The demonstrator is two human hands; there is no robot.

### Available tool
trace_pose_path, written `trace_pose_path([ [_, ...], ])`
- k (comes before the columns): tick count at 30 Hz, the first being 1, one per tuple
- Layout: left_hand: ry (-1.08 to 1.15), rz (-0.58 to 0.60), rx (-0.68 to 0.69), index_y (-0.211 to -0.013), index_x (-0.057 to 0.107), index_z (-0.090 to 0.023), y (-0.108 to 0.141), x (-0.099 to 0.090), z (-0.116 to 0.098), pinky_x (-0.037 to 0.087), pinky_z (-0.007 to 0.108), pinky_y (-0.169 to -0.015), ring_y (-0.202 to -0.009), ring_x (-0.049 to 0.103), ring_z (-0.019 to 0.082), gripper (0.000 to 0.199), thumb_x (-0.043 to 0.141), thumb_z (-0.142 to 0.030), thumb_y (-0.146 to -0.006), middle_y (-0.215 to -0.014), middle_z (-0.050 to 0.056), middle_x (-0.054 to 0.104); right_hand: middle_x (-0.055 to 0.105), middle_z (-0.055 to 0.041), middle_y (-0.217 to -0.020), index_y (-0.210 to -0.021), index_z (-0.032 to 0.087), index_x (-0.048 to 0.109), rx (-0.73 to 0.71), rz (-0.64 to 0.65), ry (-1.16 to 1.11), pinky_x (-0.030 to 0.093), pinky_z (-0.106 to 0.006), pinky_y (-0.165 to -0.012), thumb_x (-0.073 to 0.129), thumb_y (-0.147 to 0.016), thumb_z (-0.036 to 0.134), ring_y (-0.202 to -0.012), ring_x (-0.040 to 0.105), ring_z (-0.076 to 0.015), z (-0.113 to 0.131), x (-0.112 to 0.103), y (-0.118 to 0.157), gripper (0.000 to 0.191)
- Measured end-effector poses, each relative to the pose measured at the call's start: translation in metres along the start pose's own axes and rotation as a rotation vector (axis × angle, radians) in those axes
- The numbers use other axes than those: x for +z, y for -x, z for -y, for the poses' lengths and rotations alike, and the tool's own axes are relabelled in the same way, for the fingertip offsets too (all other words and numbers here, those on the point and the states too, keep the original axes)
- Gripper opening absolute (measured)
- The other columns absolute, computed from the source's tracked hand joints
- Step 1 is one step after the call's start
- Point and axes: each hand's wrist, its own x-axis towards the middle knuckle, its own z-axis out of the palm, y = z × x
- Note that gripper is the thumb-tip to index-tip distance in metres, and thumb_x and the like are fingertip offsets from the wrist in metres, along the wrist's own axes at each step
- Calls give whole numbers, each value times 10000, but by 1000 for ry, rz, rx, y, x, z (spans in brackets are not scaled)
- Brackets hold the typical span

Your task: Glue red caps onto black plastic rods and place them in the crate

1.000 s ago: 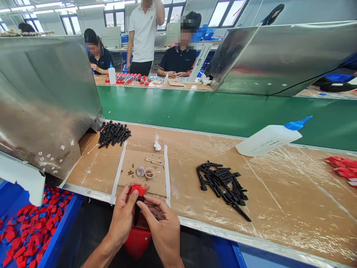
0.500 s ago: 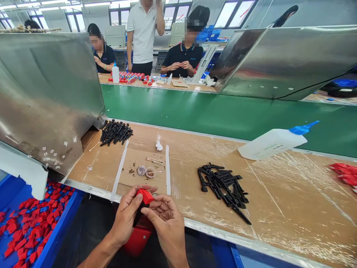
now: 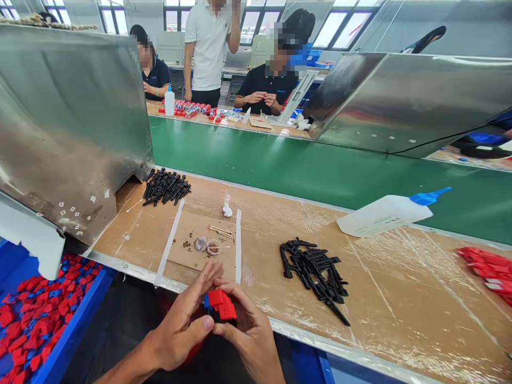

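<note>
Left hand (image 3: 182,325) and right hand (image 3: 252,328) cup a red piece (image 3: 221,304) between them, gripping it with curled fingers, just off the table's (image 3: 264,234) near edge. It looks blocky and glossy, blue on its left side, black underneath. Beyond the hands sit cotton swabs (image 3: 221,231); to their right, black sticks (image 3: 314,272).

Worktop (image 3: 264,256) around and beyond the grip (image 3: 220,312): brown, shiny, pale metal front edge. Past it, a long green surface (image 3: 240,152) runs across, then a far table (image 3: 155,109). Big dull metal panel (image 3: 76,112) left of the grip, second metal panel (image 3: 428,90) far right. Behind: grey chair (image 3: 237,60), pale grey wall (image 3: 428,18), row of dark-framed windows (image 3: 253,25), glass bright white. Glare on the worktop right of the grip, soft reflections on the green.
</note>
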Motion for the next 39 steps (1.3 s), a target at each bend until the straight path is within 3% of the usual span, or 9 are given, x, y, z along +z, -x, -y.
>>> trace_pose_path([
  [6,-435,155,29,-1482,343,-285,1,-9,13,339,382,-1121,-1344,426,249,618,553,-224,-903,-1481,100,445,713,-41,-1043,-1000,308,699,-118,-108,42,524,-353,-947,891,-608,303,-1072,643,-248,-2,-14,9,437],
  [12,-399,158,-57,-1472,372,-278,3,-8,25,368,385,-1104,-1325,468,249,540,491,-291,-945,-1458,92,487,716,-74,-1070,-1050,291,731,-82,-108,104,575,-349,-875,885,-613,333,-1019,678,-267,0,-15,13,466],
  [22,-432,145,-10,-1476,360,-250,10,-1,37,491,347,-940,-1146,620,280,549,488,-271,-943,-1364,123,579,741,-70,-1067,-1091,317,728,-134,-17,170,557,-405,-931,865,-638,364,-1075,662,-298,0,-13,17,475],
  [29,-464,149,44,-1415,454,-228,4,0,31,480,312,-900,-1125,627,285,472,469,-290,-947,-1315,136,610,759,-39,-983,-1048,312,732,-222,-141,158,600,-319,-818,817,-720,334,-938,719,-251,-12,-7,24,339],
  [31,-360,90,-13,-1353,524,-233,2,3,31,484,291,-840,-1011,659,261,429,508,-322,-934,-1192,130,669,765,-45,-1007,-1057,303,741,-181,-225,187,607,-313,-790,835,-693,344,-915,731,-260,-18,-8,26,378],
  [33,-66,51,-143,-1182,633,-206,1,7,34,473,239,-621,-645,626,165,343,487,-402,-941,-807,69,679,763,-58,-1035,-1095,291,737,-154,-250,213,608,-331,-788,809,-714,405,-910,734,-273,-21,-10,26,404],
  [35,371,72,-296,-966,657,-172,1,11,40,305,189,-394,-355,322,67,406,423,-503,-946,-502,-62,401,762,-67,-1044,-1127,281,728,-152,-205,238,598,-359,-818,691,-821,469,-929,728,-274,-20,-12,26,362],
  [37,698,105,-359,-865,621,-160,1,14,47,153,172,-335,-318,111,34,463,389,-553,-942,-484,-118,201,767,-65,-1022,-1144,281,720,-139,-156,279,595,-353,-816,568,-916,440,-917,729,-254,-16,-12,24,317],
  [39,731,94,-355,-883,611,-161,1,16,53,144,165,-336,-320,116,28,430,407,-535,-944,-505,-115,213,774,-55,-992,-1143,286,719,-98,-168,314,603,-326,-777,553,-933,359,-876,735,-233,-12,-10,24,277],
])
